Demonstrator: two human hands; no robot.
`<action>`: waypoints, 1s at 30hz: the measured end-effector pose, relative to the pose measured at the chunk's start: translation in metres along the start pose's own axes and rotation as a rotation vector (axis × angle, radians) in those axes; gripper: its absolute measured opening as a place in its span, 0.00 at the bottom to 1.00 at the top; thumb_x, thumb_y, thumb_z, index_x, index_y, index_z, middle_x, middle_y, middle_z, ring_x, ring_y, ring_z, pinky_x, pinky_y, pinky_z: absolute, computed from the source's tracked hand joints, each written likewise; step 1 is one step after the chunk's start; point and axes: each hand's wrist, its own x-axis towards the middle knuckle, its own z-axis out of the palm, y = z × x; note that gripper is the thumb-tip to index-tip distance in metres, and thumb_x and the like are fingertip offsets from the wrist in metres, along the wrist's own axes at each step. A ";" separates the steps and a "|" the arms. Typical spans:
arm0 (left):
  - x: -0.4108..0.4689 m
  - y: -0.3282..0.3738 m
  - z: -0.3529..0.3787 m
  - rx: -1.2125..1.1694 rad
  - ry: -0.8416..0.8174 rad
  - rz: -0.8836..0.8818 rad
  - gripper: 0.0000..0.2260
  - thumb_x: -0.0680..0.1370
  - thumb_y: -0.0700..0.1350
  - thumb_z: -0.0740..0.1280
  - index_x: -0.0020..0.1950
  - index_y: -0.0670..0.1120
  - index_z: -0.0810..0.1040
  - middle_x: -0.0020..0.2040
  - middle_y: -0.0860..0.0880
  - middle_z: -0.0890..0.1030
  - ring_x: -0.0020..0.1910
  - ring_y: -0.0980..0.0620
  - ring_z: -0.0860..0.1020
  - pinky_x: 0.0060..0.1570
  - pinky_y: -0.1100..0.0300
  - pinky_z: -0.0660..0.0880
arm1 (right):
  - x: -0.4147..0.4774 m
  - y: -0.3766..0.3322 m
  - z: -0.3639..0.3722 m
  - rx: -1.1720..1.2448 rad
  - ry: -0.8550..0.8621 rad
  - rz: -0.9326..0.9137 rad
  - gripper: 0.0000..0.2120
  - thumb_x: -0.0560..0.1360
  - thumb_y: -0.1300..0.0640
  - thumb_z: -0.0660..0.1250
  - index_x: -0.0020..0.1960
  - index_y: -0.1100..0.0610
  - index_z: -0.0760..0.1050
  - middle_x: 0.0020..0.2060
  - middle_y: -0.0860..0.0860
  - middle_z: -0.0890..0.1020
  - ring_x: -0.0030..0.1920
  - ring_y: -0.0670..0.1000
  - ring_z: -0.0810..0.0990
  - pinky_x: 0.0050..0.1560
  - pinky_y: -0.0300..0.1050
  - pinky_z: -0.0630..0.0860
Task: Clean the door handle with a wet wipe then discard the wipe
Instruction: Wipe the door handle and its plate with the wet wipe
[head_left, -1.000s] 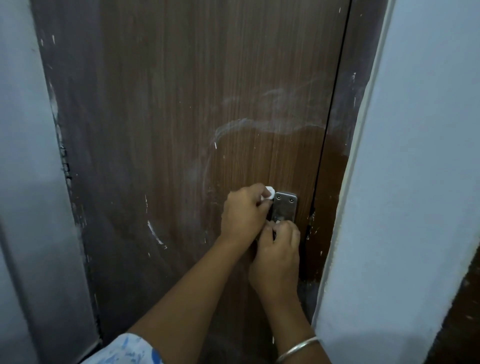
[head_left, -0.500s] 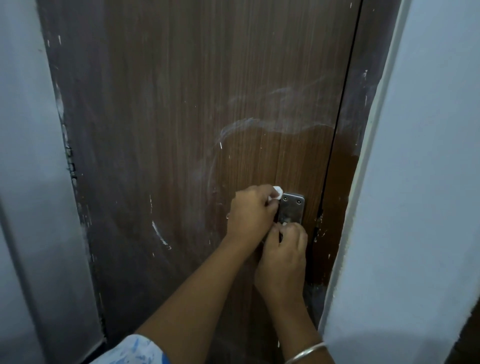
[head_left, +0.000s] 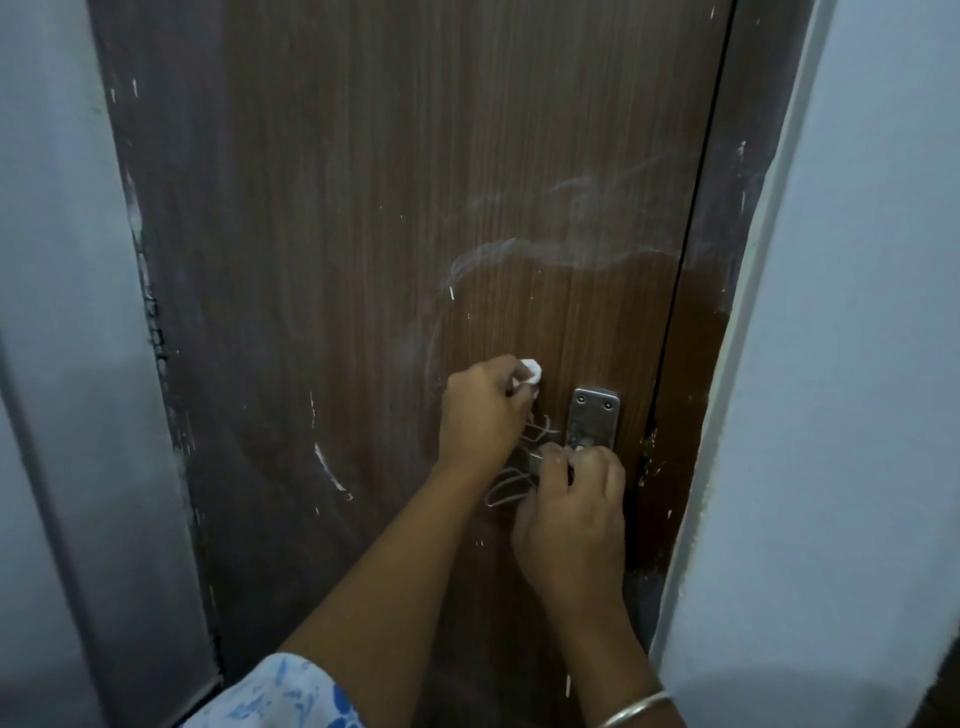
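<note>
Our left hand (head_left: 480, 410) slid left off plate (head_left: 593, 415), fingers clenching wet wipe (head_left: 531, 372); right hand (head_left: 571, 499) curls round door handle (head_left: 535, 460), so we risk unwiped patches beneath.

The wipe (head_left: 687, 372) is a small white wad poking from the left hand's (head_left: 483, 415) fist, just up-left of the handle (head_left: 594, 418). The handle has a steel plate with two screws, and the right hand (head_left: 571, 504) grips its lever.

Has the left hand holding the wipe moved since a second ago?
Yes. The left hand with the wipe has shifted left, away from the metal plate; a gap shows.
</note>
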 end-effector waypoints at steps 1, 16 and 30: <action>0.004 -0.005 -0.004 -0.013 0.034 -0.060 0.02 0.71 0.42 0.71 0.43 0.47 0.82 0.36 0.51 0.82 0.31 0.62 0.76 0.29 0.70 0.71 | 0.000 0.000 0.000 -0.006 -0.001 -0.001 0.22 0.61 0.62 0.76 0.54 0.64 0.77 0.47 0.62 0.78 0.52 0.63 0.78 0.42 0.47 0.78; 0.011 -0.036 -0.021 0.157 0.025 -0.010 0.04 0.72 0.41 0.71 0.45 0.46 0.82 0.41 0.47 0.84 0.36 0.59 0.78 0.34 0.73 0.70 | 0.001 0.000 0.005 -0.013 -0.003 0.012 0.24 0.60 0.61 0.77 0.54 0.64 0.76 0.48 0.63 0.77 0.53 0.64 0.77 0.42 0.48 0.78; 0.015 -0.061 -0.035 0.074 0.196 -0.196 0.05 0.71 0.41 0.71 0.46 0.44 0.82 0.41 0.46 0.84 0.35 0.57 0.78 0.34 0.68 0.69 | 0.000 0.002 0.011 -0.007 0.019 0.005 0.25 0.60 0.61 0.77 0.55 0.65 0.75 0.48 0.64 0.77 0.53 0.65 0.76 0.45 0.51 0.78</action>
